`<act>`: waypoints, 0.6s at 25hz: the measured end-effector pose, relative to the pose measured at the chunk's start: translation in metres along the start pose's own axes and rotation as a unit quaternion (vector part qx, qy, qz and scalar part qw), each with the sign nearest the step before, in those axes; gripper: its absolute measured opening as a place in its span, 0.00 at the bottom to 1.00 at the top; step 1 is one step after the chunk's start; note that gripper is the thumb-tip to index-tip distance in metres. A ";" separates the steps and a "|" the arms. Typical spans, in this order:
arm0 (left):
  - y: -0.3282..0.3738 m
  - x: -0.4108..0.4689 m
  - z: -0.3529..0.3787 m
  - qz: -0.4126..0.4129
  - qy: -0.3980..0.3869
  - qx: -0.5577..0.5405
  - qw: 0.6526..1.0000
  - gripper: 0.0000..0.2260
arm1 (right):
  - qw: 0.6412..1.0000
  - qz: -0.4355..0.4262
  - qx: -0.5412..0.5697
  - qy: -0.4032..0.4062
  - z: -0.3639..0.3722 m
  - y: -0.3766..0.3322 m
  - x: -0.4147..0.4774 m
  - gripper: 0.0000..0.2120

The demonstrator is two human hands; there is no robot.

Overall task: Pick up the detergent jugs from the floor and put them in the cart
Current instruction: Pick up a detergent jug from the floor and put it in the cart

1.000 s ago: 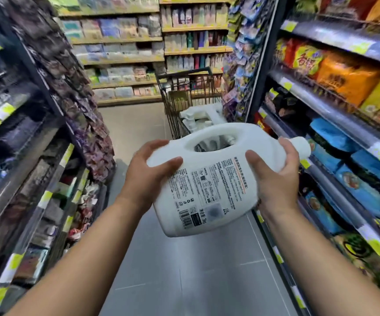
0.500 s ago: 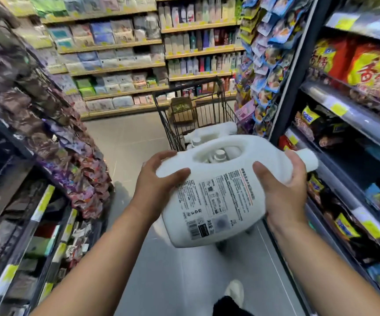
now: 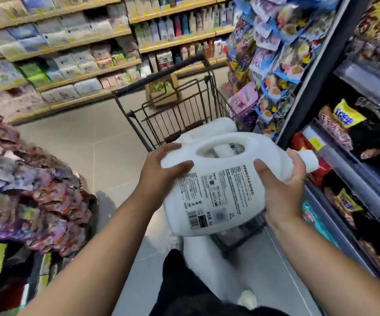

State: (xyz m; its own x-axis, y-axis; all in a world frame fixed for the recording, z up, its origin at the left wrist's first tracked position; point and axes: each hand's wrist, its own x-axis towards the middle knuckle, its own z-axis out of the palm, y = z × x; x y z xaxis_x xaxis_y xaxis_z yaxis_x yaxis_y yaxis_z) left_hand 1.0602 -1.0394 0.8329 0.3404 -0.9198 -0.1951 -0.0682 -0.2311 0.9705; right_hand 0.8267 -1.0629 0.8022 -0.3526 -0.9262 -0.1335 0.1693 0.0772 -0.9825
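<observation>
**Inspector:** State of the hands?

**Assistant:** Both clamp the detergent jug (image 3: 218, 185), which is held sideways in the air over the near end of the cart (image 3: 177, 119). The left hand (image 3: 161, 172) cups the base end with the thumb on top. The right hand (image 3: 280, 190) wraps the shoulder beside the cap (image 3: 309, 160). The hands are apart, one at each end.

**Inspector:** Recommended handling?

**Assistant:** Judgement: clear the rim and lower the jug level beside the second jug (image 3: 209, 128) lying in the basket. Release only once it rests. It looks heavy, so the two-handed hold suits it.

**Inspector:** Materials?

**Assistant:** Smooth white moulded plastic, a rounded body with a through handle hole, and a flat printed label (image 3: 216, 190). The cart is dark wire grid with a tubular rim. The floor (image 3: 81, 144) is pale tile.
</observation>
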 end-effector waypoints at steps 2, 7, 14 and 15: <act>-0.005 0.052 -0.003 -0.023 -0.033 0.009 0.999 0.19 | 0.999 0.018 -0.008 0.044 0.030 0.021 0.023 0.30; -0.024 0.176 -0.015 -0.072 -0.132 0.070 0.986 0.21 | 0.984 0.057 -0.037 0.162 0.099 0.071 0.062 0.34; -0.052 0.282 -0.013 -0.110 -0.255 0.147 0.949 0.17 | 0.953 0.116 -0.047 0.276 0.153 0.122 0.081 0.29; -0.058 0.292 -0.010 -0.118 -0.267 0.149 0.945 0.18 | 0.949 0.112 -0.056 0.289 0.158 0.127 0.082 0.29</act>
State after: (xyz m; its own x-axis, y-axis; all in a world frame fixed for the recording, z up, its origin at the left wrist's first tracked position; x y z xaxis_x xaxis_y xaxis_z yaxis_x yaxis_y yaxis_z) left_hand 1.1731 -1.2911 0.7211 -0.1379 -0.8415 -0.5224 -0.3372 -0.4561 0.8236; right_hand 0.9645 -1.1871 0.6868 -0.7705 -0.5274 -0.3582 0.2129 0.3168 -0.9243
